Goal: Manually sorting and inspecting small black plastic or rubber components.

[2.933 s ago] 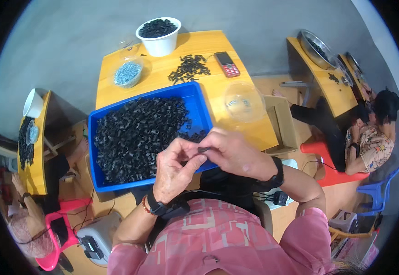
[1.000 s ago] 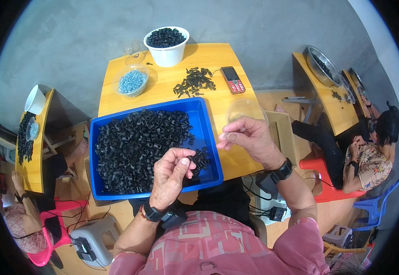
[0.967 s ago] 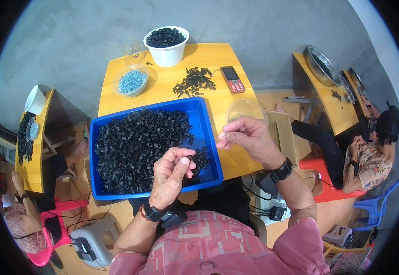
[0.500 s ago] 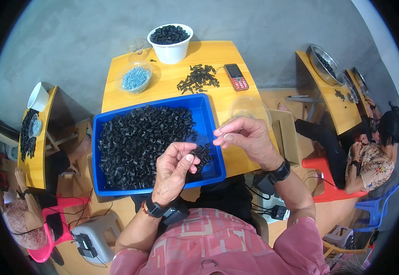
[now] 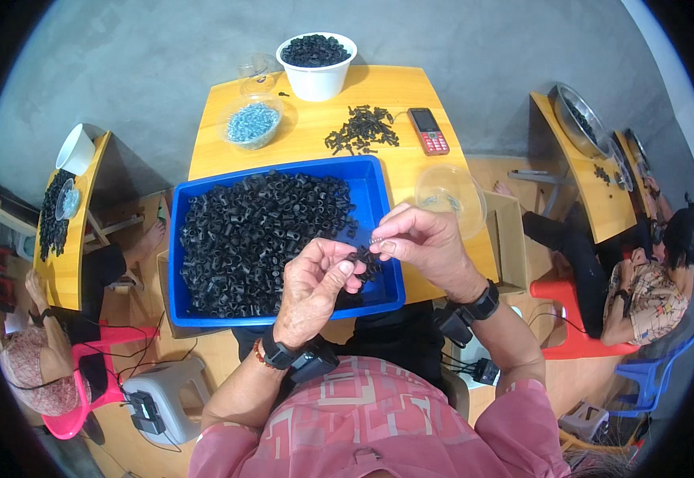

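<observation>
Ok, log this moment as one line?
left hand: holds black part | right hand: pinches small screw at part | below: blue tray of black parts | screws bowl on table

Red mobile phone [image 5: 428, 131] w/ small dark screen, flat on yellow bench [image 5: 411, 84], far right part, just right of loose black parts pile [image 5: 362, 130]. Screen at phone's far end, dark, unlit; keypad below it, pale keys on red body. Rectangular, long side running away from viewer, slightly tilted. Brown cardboard box [image 5: 513, 239] open-topped, standing beside bench's right edge, partly behind clear plastic bowl [image 5: 450, 192]. No labels or signs to make out; no other screens visible.
</observation>
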`<state>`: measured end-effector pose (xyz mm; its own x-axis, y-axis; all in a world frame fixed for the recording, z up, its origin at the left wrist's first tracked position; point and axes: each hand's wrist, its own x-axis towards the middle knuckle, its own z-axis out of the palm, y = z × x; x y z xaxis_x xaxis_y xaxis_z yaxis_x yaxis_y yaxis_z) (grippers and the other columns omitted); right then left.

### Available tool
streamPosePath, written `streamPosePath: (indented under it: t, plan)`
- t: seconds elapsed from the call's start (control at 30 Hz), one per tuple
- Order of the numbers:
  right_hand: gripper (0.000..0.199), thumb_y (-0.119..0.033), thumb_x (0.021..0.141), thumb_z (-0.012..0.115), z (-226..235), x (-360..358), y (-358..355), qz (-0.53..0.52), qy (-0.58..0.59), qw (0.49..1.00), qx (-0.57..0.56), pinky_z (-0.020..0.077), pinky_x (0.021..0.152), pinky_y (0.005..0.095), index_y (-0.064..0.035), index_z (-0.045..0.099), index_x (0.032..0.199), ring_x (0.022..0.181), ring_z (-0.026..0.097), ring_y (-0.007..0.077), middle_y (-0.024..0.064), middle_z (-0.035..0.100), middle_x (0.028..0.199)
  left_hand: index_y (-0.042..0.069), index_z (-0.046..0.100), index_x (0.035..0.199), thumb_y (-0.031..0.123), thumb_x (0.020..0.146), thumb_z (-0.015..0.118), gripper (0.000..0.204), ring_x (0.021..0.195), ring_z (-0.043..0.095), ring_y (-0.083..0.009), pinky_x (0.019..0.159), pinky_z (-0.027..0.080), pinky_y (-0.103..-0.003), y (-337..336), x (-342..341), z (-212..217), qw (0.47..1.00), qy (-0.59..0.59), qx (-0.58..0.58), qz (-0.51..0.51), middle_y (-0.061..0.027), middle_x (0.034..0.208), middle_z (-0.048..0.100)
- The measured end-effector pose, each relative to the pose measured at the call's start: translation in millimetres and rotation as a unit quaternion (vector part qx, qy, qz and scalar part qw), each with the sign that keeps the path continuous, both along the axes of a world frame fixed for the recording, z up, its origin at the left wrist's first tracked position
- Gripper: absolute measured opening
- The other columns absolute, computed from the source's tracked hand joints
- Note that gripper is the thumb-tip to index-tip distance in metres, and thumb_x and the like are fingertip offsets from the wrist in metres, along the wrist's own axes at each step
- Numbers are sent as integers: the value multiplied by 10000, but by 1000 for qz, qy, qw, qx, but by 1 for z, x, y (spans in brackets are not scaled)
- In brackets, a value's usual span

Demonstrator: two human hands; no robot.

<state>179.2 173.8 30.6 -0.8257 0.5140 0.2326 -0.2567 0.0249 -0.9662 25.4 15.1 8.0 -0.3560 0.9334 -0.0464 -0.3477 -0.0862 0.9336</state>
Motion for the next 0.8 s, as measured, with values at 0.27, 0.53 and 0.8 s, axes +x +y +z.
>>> streamPosePath:
  t: [0.27, 0.53, 0.8]
  plan:
    - [189, 84, 899, 694, -2, 0, -1, -10, -19, 999, 40, 588, 815, 261, 9, 714, 1072, 923, 710, 149, 102, 696, 1034, -19, 605, 1151, 74, 1001, 653, 183, 793, 662, -116, 745, 573, -266, -1, 0, 1, 1000, 11, -13, 0, -119, 990, 720]
    - [152, 42, 892, 722, 0, -4, -5, -32, -40, 995, 91, 528, 733, 229, -25, 741, 1027, 858, 653, 105, 52, 692, 981, -22, 606, 1152, 62, 1001, 648, 178, 795, 655, -108, 749, 566, -257, -1, 1, 2, 1000, 19, -11, 1, -110, 1000, 717]
    - [146, 24, 886, 734, 1, -8, -10, -33, -54, 988, 138, 526, 728, 233, -32, 741, 1021, 848, 652, 105, 50, 689, 947, -24, 605, 1154, 69, 1001, 651, 185, 807, 650, -110, 756, 562, -260, -1, 0, 4, 1000, 19, -8, 1, -104, 1004, 710]
